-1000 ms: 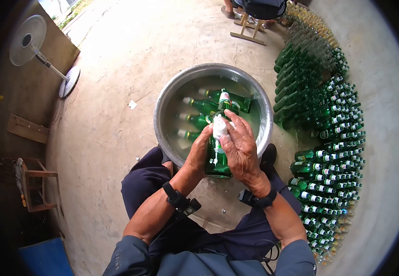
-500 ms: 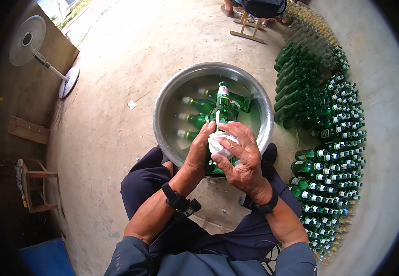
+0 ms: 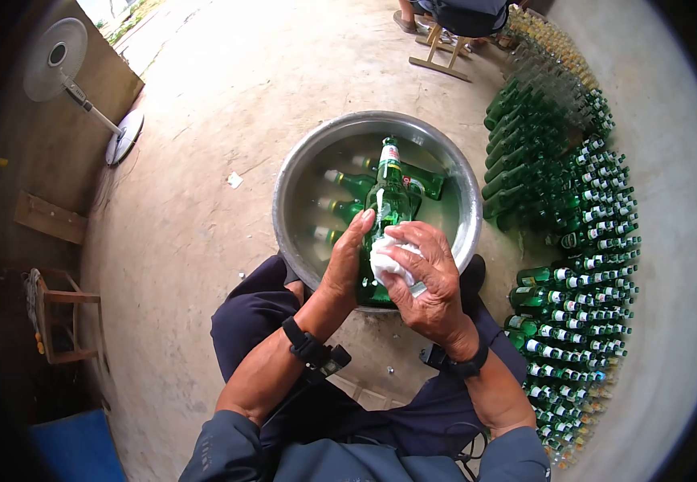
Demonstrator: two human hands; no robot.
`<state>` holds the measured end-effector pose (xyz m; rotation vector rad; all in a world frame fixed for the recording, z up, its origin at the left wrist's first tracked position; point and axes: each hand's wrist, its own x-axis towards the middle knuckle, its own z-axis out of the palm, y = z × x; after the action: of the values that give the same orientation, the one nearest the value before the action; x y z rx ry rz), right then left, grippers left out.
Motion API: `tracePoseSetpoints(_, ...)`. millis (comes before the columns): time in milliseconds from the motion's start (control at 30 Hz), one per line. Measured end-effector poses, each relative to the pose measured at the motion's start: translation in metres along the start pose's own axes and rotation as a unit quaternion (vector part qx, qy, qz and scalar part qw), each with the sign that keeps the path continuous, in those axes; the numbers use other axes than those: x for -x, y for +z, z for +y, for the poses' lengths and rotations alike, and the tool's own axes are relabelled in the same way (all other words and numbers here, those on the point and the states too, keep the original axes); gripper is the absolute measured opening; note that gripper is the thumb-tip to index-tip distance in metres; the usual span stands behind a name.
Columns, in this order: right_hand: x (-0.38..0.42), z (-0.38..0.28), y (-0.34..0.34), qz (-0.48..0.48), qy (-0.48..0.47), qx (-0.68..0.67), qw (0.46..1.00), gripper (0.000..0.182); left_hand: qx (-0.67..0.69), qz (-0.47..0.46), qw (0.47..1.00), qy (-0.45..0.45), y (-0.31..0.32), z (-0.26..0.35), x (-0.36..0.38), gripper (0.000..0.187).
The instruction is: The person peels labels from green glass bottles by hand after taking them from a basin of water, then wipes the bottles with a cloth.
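A green glass beer bottle (image 3: 390,193) lies over the near side of a metal basin (image 3: 286,173), its neck pointing away from me. My left hand (image 3: 347,261) is wrapped along the bottle's left side. Bunched in my right hand (image 3: 433,277) is a white cloth (image 3: 390,255), pressed against the bottle's lower body. My fingers and the cloth hide part of that body. Several other green bottles (image 3: 350,183) lie in the cloudy water inside the basin.
Rows of green bottles (image 3: 577,301) stand along the wall at right, with more bottles (image 3: 517,153) stacked behind. A standing fan (image 3: 58,55) and a wooden stool (image 3: 71,297) are at left. Another person sits on a wooden seat (image 3: 445,60) at the back.
My right hand and the cloth have slid slightly down the bottle toward me, uncovering more of its body. The left hand keeps its hold. The view has shifted slightly.
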<state>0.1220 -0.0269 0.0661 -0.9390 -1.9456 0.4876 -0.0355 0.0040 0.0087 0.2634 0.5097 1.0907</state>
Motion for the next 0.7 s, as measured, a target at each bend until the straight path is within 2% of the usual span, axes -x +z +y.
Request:
tracePoseSetpoints(67,-0.001,0.005,-0.001,0.0,-0.007,-0.014,1.0,0.033,-0.02,-0.003,1.0,0.015,-0.001,-0.002,0.001,0.03)
tracePoseSetpoints(133,-0.004,0.013,-0.001,0.021,-0.01,-0.06,0.998,0.032,-0.009,0.013,1.0,-0.009,0.004,-0.004,0.002,0.031)
tracePoseSetpoints(200,-0.003,0.025,0.003,0.038,-0.003,-0.049,0.998,0.029,-0.005,0.02,0.999,-0.025,0.008,-0.006,0.001,0.033)
tracePoseSetpoints(267,-0.003,0.034,0.008,0.102,0.119,-0.06,0.986,0.027,-0.012,0.016,1.0,-0.014,0.006,-0.009,0.0,0.036)
tracePoseSetpoints(467,-0.005,0.042,0.007,0.12,0.185,-0.128,0.967,0.027,-0.009,0.01,1.0,-0.015,0.003,-0.012,0.002,0.041)
tracePoseSetpoints(533,-0.01,0.041,-0.001,0.133,0.287,-0.221,0.923,0.031,-0.023,-0.001,0.999,-0.023,0.005,-0.012,0.004,0.041)
tracePoseSetpoints(600,-0.013,0.042,-0.006,0.135,0.296,-0.233,0.916,0.034,-0.007,-0.016,0.999,-0.043,0.004,-0.017,0.002,0.045)
tracePoseSetpoints(700,-0.009,0.044,-0.002,0.124,0.245,-0.154,0.949,0.033,-0.008,0.018,1.0,-0.013,0.0,-0.023,-0.004,0.043)
